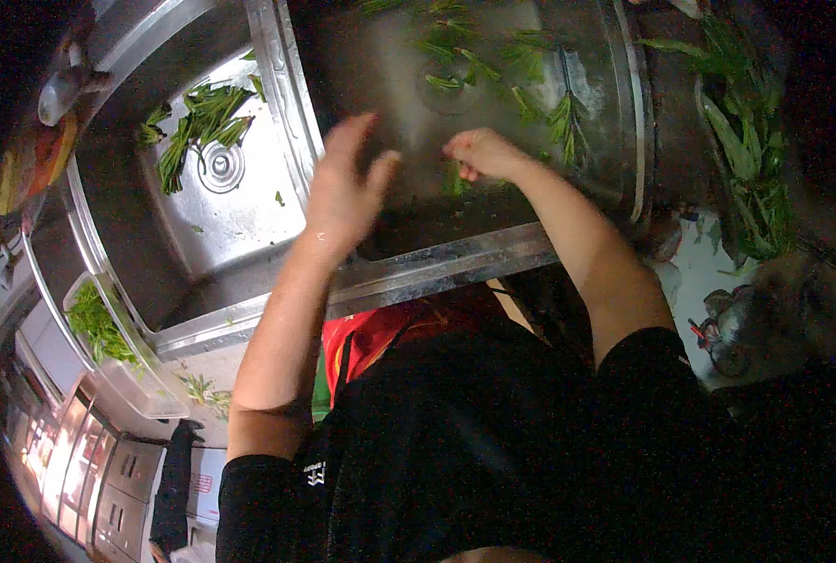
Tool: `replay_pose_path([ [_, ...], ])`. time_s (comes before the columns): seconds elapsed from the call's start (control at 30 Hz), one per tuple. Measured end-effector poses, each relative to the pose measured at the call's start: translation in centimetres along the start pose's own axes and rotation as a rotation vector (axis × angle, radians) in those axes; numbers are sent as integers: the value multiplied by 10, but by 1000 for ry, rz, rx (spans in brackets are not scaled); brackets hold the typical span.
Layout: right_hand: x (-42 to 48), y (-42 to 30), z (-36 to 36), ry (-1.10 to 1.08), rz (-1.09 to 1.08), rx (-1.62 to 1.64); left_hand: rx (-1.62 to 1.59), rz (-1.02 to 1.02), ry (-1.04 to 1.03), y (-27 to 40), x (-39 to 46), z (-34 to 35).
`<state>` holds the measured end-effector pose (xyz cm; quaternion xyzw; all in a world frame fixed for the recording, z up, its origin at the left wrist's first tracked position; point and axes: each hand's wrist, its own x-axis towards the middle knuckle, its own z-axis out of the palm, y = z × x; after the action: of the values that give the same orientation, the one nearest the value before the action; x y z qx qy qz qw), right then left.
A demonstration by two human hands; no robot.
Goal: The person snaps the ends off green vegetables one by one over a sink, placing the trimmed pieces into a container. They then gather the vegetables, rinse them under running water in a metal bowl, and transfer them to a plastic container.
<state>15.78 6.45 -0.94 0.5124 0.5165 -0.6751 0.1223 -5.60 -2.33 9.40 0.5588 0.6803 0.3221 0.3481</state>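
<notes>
My left hand [351, 179] is blurred over the near left part of the water-filled sink basin [446, 243], thumb and fingers apart, with nothing in it. To its right, my right hand [485, 153] hangs over the same basin with curled fingers. A green leafy piece [455, 181] shows just below those fingers; whether they grip it is unclear. Loose green sprigs [485, 65] lie in the cloudy water, and a longer leafy stem [566, 123] is near the right wall. In the left basin [263, 218], cut leafy greens [207, 123] lie in a heap beside the drain strainer [221, 167].
A metal divider [288, 77] separates the basins. At far left stands a clear plastic tub [154, 394] with chopped greens [98, 324]. Long-leaved greens [749, 155] lie on the right, above plastic bags [738, 331]. A person's dark-clothed leg [173, 485] shows at lower left.
</notes>
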Motion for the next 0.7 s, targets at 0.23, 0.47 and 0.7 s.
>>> replay_pose_path([
  [0.23,-58,-68,27,213,-338,352,-348,-274,-228,14,-7,44],
  [0.47,-83,-80,21,50,-454,463,-626,-331,-356,19,-1,24],
  [0.7,-101,-94,12,28,-498,332,-734,-259,-451,22,2,13],
])
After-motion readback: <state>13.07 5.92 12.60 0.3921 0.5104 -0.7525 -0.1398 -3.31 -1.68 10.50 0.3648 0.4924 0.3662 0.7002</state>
